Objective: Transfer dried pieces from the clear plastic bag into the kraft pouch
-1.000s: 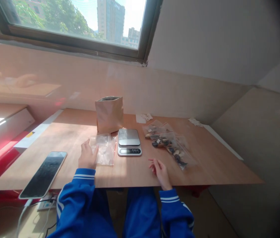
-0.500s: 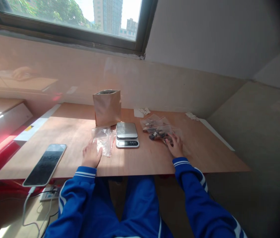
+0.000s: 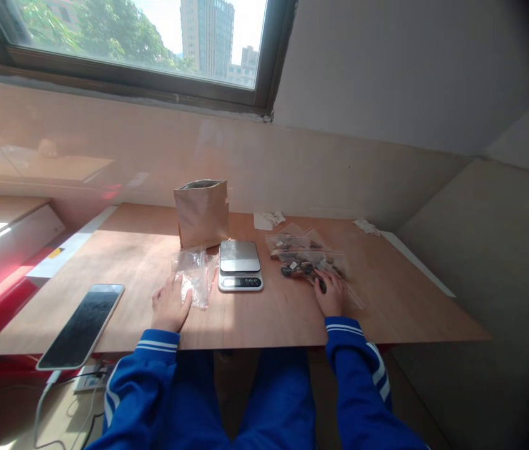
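Note:
My left hand (image 3: 170, 305) lies on the table at the left edge of some clear plastic zip bags (image 3: 195, 269), fingers stretched out. Over on the right, my right hand (image 3: 331, 294) rests with spread fingers on the near side of several clear zip bags (image 3: 299, 257) that contain dark pieces too small to name. Between the hands stands a small digital kitchen scale (image 3: 240, 257), with nothing on its steel plate. Behind the scale and a little left, a brown kraft paper pouch (image 3: 202, 215) stands upright, its top open.
A smartphone (image 3: 84, 325) with a white cable lies at the table's left front edge, partly overhanging. White paper scraps (image 3: 268, 220) and a crumpled white piece (image 3: 367, 227) lie along the back. The wooden table (image 3: 264, 319) meets a wall under a window.
The view has tilted up slightly, so everything sits lower in the picture. My right hand lies flatter on the bags, whose near corner now shows spread out to its right. My left hand stays put.

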`<state>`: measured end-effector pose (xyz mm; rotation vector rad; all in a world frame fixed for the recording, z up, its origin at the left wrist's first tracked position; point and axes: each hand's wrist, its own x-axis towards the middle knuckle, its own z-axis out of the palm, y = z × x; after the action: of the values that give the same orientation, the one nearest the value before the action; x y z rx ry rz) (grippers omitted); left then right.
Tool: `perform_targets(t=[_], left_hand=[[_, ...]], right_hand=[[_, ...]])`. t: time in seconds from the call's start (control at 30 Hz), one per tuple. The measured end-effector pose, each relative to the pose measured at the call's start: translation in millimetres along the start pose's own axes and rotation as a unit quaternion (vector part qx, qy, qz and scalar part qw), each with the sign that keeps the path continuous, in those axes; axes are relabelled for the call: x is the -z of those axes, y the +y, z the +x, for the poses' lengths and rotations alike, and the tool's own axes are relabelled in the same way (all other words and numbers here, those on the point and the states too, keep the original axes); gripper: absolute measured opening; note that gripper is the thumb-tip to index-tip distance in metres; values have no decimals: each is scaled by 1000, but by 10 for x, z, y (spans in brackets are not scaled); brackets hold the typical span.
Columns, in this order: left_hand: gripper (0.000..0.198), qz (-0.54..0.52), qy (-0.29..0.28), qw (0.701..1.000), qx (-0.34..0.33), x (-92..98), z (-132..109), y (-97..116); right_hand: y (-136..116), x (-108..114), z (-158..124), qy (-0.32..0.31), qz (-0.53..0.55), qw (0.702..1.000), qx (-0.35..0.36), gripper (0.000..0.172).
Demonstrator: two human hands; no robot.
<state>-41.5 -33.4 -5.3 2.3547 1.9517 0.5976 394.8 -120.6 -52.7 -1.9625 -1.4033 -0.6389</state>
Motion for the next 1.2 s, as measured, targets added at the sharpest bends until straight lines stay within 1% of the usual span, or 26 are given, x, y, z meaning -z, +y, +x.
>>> perform_targets(t=[0.23, 0.43, 0.53, 0.63, 0.7, 0.77, 0.87, 0.97, 1.0, 1.03, 1.1, 1.13, 1.2], left_hand=[[49, 0, -2, 1000, 17, -25, 14, -30], [48, -12, 11, 1000, 7, -48, 7, -53], [47, -30, 34, 999, -11, -76, 10, -86], [45, -68, 72, 994, -43, -92, 28, -127], [44, -97, 97, 988, -68, -77, 42, -140], [43, -131, 108, 981, -99, -43, 48, -133], [49, -177, 82, 972, -132, -1, 37, -106], [67, -182, 49, 975, -121, -8, 19, -105], [70, -175, 32, 977, -118, -15, 17, -112], [69, -165, 13, 979, -118, -22, 18, -120], [62, -141, -25, 982, -124, -29, 26, -134], [57, -128, -37, 983, -129, -30, 32, -139], [51, -110, -41, 983, -139, -34, 45, -143]], right_hand=[[-1, -33, -4, 17, 11, 1000, 8, 33], [11, -46, 2, 37, 53, 998, 14, 36], [5, -53, 5, 43, 57, 997, 20, 36], [-1, -51, 9, 42, 54, 997, 24, 36], [-4, -46, 14, 41, 53, 998, 23, 35], [-6, -39, 21, 36, 57, 997, 25, 36], [-17, -23, 33, 30, 65, 997, 27, 37], [-41, -1, 41, 42, 68, 997, 22, 39], [-51, 8, 44, 51, 69, 996, 19, 39], [-61, 16, 46, 61, 70, 996, 15, 40], [-76, 31, 51, 76, 72, 994, 7, 40], [-80, 38, 54, 82, 73, 994, 4, 40], [-81, 48, 61, 87, 73, 993, 2, 38]])
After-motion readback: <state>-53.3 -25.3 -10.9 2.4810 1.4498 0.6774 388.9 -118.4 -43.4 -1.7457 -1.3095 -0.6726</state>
